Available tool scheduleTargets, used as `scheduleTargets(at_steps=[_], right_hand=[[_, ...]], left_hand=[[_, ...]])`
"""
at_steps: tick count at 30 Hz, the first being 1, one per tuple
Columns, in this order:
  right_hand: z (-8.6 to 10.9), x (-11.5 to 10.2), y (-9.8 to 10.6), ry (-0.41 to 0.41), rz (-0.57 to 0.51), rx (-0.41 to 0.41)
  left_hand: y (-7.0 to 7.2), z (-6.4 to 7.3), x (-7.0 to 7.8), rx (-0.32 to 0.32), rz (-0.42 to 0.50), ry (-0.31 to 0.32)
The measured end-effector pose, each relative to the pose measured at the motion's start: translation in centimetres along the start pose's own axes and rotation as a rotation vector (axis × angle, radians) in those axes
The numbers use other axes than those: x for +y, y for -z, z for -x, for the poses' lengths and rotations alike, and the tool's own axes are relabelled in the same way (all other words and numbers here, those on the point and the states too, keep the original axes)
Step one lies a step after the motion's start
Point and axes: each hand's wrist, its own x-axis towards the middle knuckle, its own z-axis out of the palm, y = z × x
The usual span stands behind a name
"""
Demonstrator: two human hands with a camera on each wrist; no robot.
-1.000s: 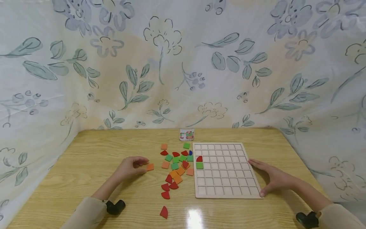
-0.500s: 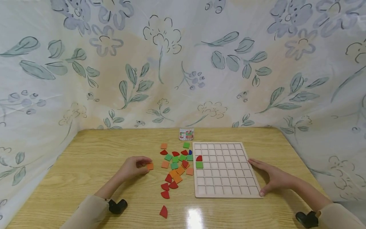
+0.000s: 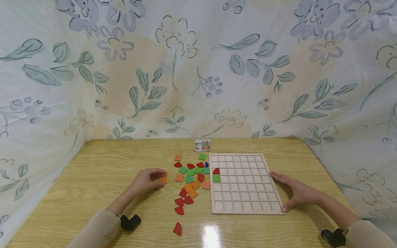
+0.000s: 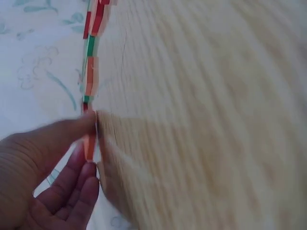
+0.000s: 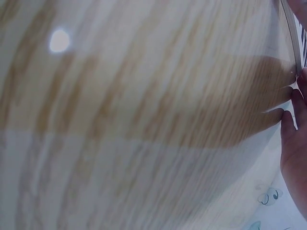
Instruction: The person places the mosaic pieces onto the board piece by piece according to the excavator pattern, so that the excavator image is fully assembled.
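Observation:
Thumb and fingers of my left hand (image 3: 146, 182) pinch an orange square tile (image 3: 163, 179) at the table's left-centre. In the left wrist view the same orange tile (image 4: 89, 146) shows edge-on between thumb and fingertips. A pale wooden grid board (image 3: 248, 198) lies to the right. A red quarter-circle tile (image 3: 216, 171) and a green square tile (image 3: 216, 178) sit in its leftmost column. My right hand (image 3: 296, 193) touches the board's right edge with spread fingers, the thumb by its near corner. The right wrist view catches only part of the right hand (image 5: 295, 139).
Between left hand and board lie several loose tiles: orange squares (image 3: 179, 177), green squares (image 3: 189, 179), red quarter-circles (image 3: 179, 210) and a blue piece (image 3: 206, 164). One red quarter-circle (image 3: 177, 229) lies nearer the front. A small patterned card (image 3: 202, 145) sits at the back.
My left hand has moved slightly right and its fingers have come further over the orange tile, now pinching it. The right hand and the board stay put.

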Motion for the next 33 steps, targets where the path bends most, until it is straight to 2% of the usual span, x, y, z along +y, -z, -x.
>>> scheduleTargets(at_steps=[8, 13, 18, 23, 27, 33], right_hand=[[0.0, 0.2, -0.1, -0.011, 0.007, 0.003], [0.0, 0.2, -0.1, -0.03, 0.018, 0.008], [0.0, 0.1, -0.1, -0.03, 0.016, 0.009], [0.0, 0.2, 0.0, -0.054, 0.026, 0.005], [-0.1, 0.2, 0.1, -0.064, 0.086, -0.001], [-0.1, 0.1, 0.2, -0.057, 0.056, -0.005]], left_hand=[[0.5, -0.5, 1.1, 0.009, -0.019, -0.029], [-0.1, -0.8, 2.2, -0.01, -0.015, -0.032], [-1.9, -1.4, 4.4, -0.047, -0.005, -0.055], [-4.4, -2.7, 7.1, -0.095, 0.009, -0.095], [-6.3, -3.6, 9.1, -0.122, 0.021, -0.12], [-8.7, -5.0, 11.0, -0.156, -0.004, -0.166]])
